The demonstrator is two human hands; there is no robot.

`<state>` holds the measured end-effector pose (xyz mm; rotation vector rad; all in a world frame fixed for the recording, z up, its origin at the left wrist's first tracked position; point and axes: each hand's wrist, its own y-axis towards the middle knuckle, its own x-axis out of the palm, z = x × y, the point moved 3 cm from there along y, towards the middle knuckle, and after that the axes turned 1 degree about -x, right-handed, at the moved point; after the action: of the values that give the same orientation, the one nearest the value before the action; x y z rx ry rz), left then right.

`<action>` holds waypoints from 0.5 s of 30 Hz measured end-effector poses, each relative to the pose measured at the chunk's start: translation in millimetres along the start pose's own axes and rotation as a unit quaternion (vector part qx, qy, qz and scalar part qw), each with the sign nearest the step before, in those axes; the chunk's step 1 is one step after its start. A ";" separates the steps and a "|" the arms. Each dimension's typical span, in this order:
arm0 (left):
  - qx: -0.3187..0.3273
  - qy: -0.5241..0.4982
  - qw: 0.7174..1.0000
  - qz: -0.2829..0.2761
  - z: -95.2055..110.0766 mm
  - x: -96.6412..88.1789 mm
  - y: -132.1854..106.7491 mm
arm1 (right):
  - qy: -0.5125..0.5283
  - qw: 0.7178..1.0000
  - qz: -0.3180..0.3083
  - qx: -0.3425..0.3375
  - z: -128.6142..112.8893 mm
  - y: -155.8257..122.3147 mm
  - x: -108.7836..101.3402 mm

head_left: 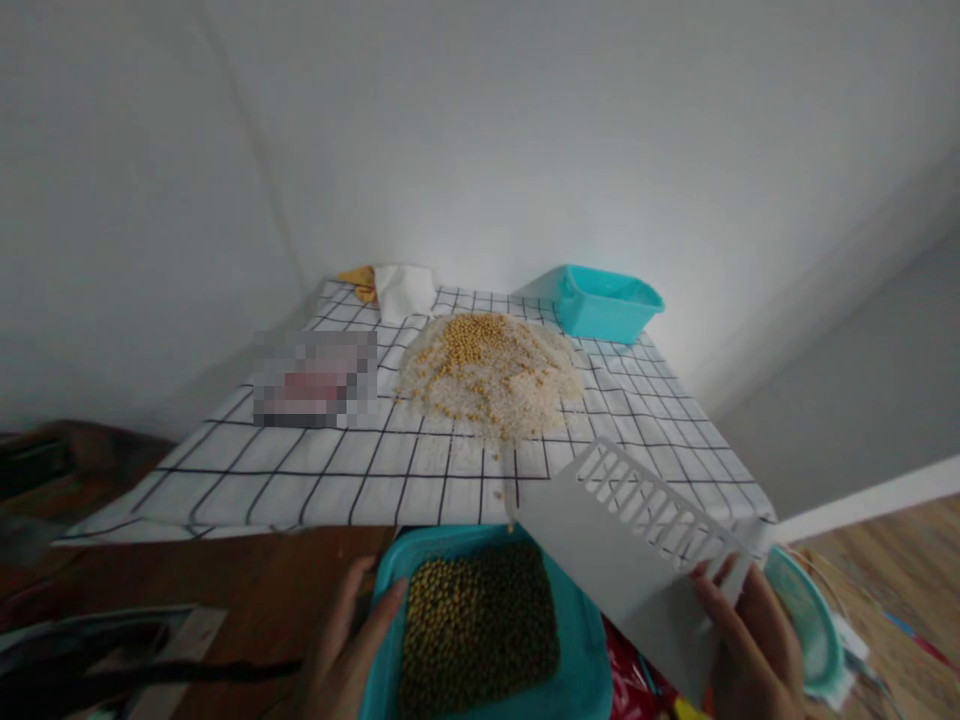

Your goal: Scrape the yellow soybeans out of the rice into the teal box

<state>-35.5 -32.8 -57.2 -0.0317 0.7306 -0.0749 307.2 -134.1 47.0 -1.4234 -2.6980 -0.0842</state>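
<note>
A turquoise plastic basin (585,660) below the table's front edge contains yellow soybeans (442,610) beside dark green beans (517,620). My left hand (349,640) grips its left rim, one digit reaching over the edge. On the right, my right hand (750,635) is closed on the near end of a grey slotted plastic board (607,540). The board slants over the basin's right side, its far corner over the cloth. On the table, a heap of white rice-like grains (525,385) has soybeans (472,338) on top and scattered through it.
A checked cloth (345,490) covers the table. At its back stand another turquoise basin (607,310) and a white bag or cloth (405,290). A blurred-out item (315,380) lies left. A round turquoise container (810,620) and red packaging (630,675) sit low at right.
</note>
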 end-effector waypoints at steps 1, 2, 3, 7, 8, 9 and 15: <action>0.005 -0.001 1.000 -0.010 -3.1 2.2 -0.7 | 0.009 1.000 0.002 0.001 -2.3 0.7 1.4; 0.017 -0.006 1.000 -0.006 -6.0 3.8 -1.8 | 0.017 1.000 0.002 0.002 -3.9 2.5 2.5; 0.029 -0.009 1.000 0.006 -8.7 4.8 -3.4 | 0.023 1.000 0.002 0.002 -4.6 5.1 3.4; 0.023 -0.007 0.998 0.062 -15.0 0.5 -11.2 | -0.009 1.000 -0.009 -0.016 -1.5 19.6 8.2; 0.016 -0.007 0.998 0.056 -14.9 -1.7 -12.8 | -0.022 0.999 -0.010 -0.022 -0.1 22.9 10.3; 0.007 -0.007 0.998 0.057 -14.4 -5.1 -14.2 | -0.033 0.999 -0.011 -0.029 1.0 25.8 12.9; -0.011 0.009 0.994 0.106 -15.0 -27.5 -18.8 | -0.050 0.996 -0.041 -0.066 0.4 35.4 34.6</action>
<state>-67.0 -49.4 -49.0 0.0265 0.7497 0.1359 316.9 -85.7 50.5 -1.3849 -2.8821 -0.2076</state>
